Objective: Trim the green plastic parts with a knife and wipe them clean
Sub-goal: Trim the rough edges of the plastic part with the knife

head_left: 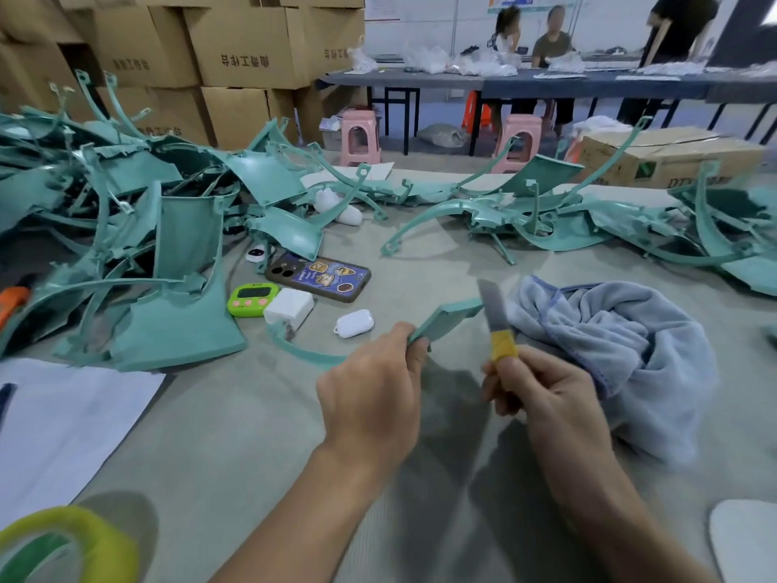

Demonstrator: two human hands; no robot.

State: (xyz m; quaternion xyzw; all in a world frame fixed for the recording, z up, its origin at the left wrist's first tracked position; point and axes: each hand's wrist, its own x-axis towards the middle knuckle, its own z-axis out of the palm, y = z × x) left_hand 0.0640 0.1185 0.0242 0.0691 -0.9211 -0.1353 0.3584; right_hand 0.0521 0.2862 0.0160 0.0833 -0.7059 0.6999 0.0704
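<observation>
Left hand [370, 397]: fingers and thumb curled tightly round the near end of one green part [450, 319]; no gap shows between hand and part.

Right hand [546, 397]: fingers closed round the yellow-taped handle of the knife [494, 307]; the thumb lies along the handle just below the tape.

Orientation of the green part: a flat, narrow panel; its long axis runs from the left hand's fingertips at 7 o'clock up to its free end at 2 o'clock; it is held clear of the table [252, 448].

Orientation of the knife: blade upright, tip leaning slightly toward 11 o'clock; the blade's flat meets the free end of the green part; the exact contact edge cannot be told.

Position relative to the grip: the part projects at 2 o'clock from the left hand; its free end sits at 11 o'clock from the right hand, level with mid-blade.

A thin curved green strip [311, 355] lies at 9 o'clock of the left hand; whether it joins the held part cannot be told.

Surroundings: a blue-grey cloth [622, 351] lies bunched at 3 o'clock of the right hand, touching it; a heap of green parts [168, 254] occupies 10 o'clock of the table; a second heap [588, 220] sits at 1 o'clock; a phone [319, 277], green timer [252, 300] and white charger [289, 309] lie between the left heap and the hands.
</observation>
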